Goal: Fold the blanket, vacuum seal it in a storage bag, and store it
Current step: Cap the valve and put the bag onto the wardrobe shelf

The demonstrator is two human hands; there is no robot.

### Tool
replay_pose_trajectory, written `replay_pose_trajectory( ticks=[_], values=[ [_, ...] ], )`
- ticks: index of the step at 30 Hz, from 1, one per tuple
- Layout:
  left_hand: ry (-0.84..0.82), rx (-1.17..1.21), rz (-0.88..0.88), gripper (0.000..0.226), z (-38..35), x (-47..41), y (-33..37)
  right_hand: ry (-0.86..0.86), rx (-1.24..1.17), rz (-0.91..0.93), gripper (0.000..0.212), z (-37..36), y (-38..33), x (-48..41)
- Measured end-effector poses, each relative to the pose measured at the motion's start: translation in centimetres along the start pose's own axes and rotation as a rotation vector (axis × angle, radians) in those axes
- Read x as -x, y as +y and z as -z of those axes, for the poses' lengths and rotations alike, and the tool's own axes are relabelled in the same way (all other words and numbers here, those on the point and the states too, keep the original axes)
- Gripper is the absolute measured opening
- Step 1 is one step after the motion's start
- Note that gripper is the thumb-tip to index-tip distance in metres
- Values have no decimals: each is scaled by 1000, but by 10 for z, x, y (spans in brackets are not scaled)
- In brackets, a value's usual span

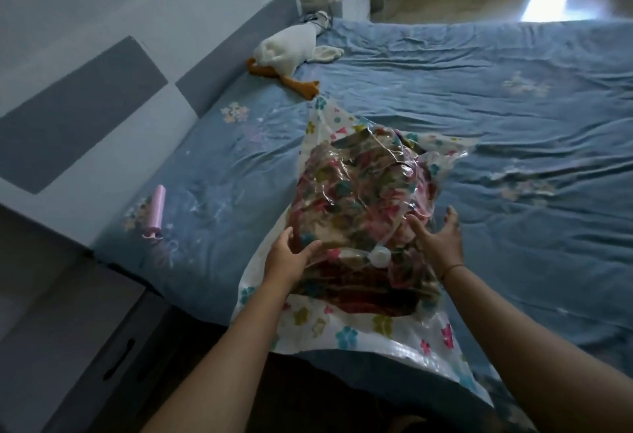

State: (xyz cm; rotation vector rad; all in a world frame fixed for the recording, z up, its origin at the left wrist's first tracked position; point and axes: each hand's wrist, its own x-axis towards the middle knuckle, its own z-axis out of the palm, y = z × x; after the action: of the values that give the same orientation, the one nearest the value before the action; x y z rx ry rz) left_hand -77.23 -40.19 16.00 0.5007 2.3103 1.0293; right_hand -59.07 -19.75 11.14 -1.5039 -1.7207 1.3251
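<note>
Plastic storage bag point(342, 333) around a blurred blanket point(359, 192), left hand point(291, 256) and right hand point(440, 239) open-fingered on it.

surface: bed point(479, 96), wrinkled blue floral sheet point(531, 254) | near edge, ctr: 1 clear flower-print vacuum bag point(346, 330), folded blanket point(356, 192) inside, white valve point(379, 257) facing up, near end overhangs bed edge | L side by headboard: 1 pink hand pump point(156, 211) | far L: 1 white plush goose point(291, 48), orange feet

Blanket point(359, 199) in storage bag point(346, 333) on bed point(513, 124); pump point(156, 211) left; plush toy point(287, 48) behind.
</note>
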Motion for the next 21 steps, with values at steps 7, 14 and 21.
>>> replay_pose_trajectory(
  ticks=[7,14,21],
  values=[
    [18,-22,86,82,-12,-101,1,-38,188,-121,111,-47,-2,-79],
    [-5,-78,124,88,-36,-206,-11,-51,366,-299,116,-80,16,-142],
    [-62,-107,300,121,-79,-308,-42,-21,437,-438,130,-96,54,-172]
  ],
)
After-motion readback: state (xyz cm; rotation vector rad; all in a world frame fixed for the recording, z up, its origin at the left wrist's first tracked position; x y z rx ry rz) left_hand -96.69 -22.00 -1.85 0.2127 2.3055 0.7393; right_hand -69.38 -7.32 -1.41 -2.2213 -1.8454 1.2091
